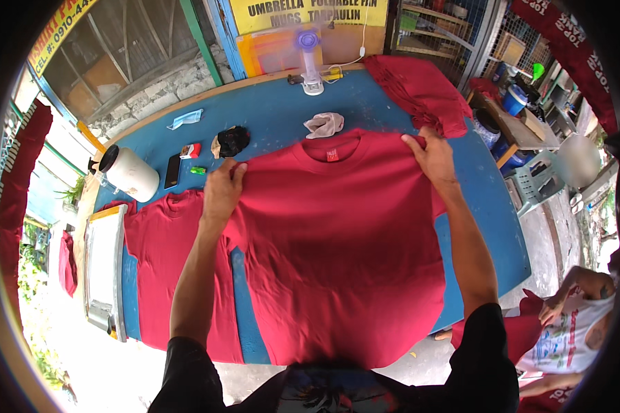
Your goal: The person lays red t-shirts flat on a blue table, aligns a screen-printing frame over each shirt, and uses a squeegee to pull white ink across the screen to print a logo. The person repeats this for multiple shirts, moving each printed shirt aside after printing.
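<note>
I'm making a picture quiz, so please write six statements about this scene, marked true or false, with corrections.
1. The left hand and right hand both hold the middle shirt. True.
2. The middle shirt is green. False: it is red.
3. A fan stands on the table. True.
4. The table's top is yellow. False: it is blue.
5. A black phone lies left of the middle shirt. True.
6. The right hand's grip is on the fan. False: it is on the middle shirt.

Remotely, through the head camera, I counted: the wearer's two hands (223,189), two opened-out red shirts (344,241), one red garment pile (424,93), one fan (310,65), one phone (173,171), one face mask (186,119), one white jug (132,173), one blue worktop (269,117).
</note>
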Tool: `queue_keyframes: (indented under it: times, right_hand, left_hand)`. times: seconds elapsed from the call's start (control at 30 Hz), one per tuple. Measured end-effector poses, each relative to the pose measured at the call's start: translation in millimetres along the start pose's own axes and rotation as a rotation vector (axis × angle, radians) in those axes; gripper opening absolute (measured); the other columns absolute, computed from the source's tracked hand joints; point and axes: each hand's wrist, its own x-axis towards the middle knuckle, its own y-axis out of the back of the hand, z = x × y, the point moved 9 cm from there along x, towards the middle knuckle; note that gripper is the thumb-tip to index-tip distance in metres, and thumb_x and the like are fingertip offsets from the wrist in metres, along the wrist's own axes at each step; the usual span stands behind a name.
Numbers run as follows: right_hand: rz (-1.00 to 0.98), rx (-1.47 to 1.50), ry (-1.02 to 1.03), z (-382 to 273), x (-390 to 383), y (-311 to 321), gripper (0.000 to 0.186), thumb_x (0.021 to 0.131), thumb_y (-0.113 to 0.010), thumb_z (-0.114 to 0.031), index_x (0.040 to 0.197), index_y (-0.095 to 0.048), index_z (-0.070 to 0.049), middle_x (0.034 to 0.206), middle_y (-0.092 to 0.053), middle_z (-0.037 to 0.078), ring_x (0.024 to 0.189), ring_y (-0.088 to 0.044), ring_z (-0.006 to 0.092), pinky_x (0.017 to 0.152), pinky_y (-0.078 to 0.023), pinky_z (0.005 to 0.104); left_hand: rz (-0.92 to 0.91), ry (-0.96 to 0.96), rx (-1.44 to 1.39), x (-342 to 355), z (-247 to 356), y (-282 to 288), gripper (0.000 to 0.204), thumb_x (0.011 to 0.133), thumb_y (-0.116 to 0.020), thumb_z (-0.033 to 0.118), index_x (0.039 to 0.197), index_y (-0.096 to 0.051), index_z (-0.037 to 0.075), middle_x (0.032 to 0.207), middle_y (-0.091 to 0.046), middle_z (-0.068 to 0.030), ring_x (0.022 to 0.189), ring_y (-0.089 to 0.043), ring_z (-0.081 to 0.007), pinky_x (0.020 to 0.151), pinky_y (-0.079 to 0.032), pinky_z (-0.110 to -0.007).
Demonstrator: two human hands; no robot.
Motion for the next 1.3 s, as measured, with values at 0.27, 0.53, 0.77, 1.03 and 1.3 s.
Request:
queue_keyframes:
  times: [0.27,0.53,0.77,1.03,1.3]
  right_hand:
    - [-0.162,0.121,-0.035,41.9,-64.2,-155.3,0.055,0.097,-0.082,-0.035,0.141,-0.064,-0.006,0.149,-0.057,0.024,0.135,-0.055,0.0472,0.108,-0.052,0.0558]
    - [-0.277,0.032,-0.484,-7.0,-309.3,17.3,0.062,0.094,-0.084,-0.024,0.148,-0.06,-0.004,0.141,-0.06,0.027,0.135,-0.053,0.049,0.113,-0.045,0.0585]
    - [-0.369,0.042,-0.73,-26.2,-428.6,96.2,0.049,0.099,-0.08,-0.034,0.121,-0.062,0.006,0.114,-0.068,0.032,0.111,-0.066,0.0538,0.096,-0.052,0.0571]
    - [-0.388,-0.005,-0.725,18.6,-471.7,121.0,0.052,0.104,-0.073,-0.043,0.09,-0.062,0.005,0.083,-0.062,0.032,0.076,-0.062,0.0508,0.069,-0.046,0.0538]
    - [-0.406,-0.236,-0.575,-11.3,-479.6,144.5,0.044,0.102,-0.076,-0.041,0.107,-0.065,0.001,0.101,-0.068,0.027,0.097,-0.067,0.0429,0.087,-0.051,0.0533]
  left_hand:
    - [-0.182,0.085,0.232,-18.4,-64.9,-147.1,0.048,0.106,-0.069,0.027,0.15,-0.06,0.01,0.143,-0.061,-0.0277,0.13,-0.061,-0.048,0.102,-0.053,-0.057]
    - [-0.23,0.372,0.233,-274.2,-4.9,-60.1,0.072,0.101,-0.074,0.02,0.164,-0.043,0.006,0.15,-0.051,-0.0314,0.141,-0.047,-0.0498,0.117,-0.039,-0.059]
    - [-0.341,0.512,0.052,-424.4,17.9,-0.1,0.078,0.104,-0.071,0.019,0.167,-0.029,0.002,0.103,-0.068,-0.0335,0.094,-0.069,-0.0525,0.08,-0.052,-0.061]
    - [-0.282,0.491,-0.149,-467.0,11.6,22.3,0.076,0.106,-0.068,0.017,0.169,-0.028,0.006,0.061,-0.062,-0.0233,0.057,-0.066,-0.0477,0.054,-0.048,-0.057]
    - [-0.324,0.526,0.002,-505.4,2.5,33.1,0.074,0.103,-0.071,0.016,0.166,-0.035,0.005,0.091,-0.071,-0.0257,0.08,-0.071,-0.0484,0.072,-0.053,-0.061]
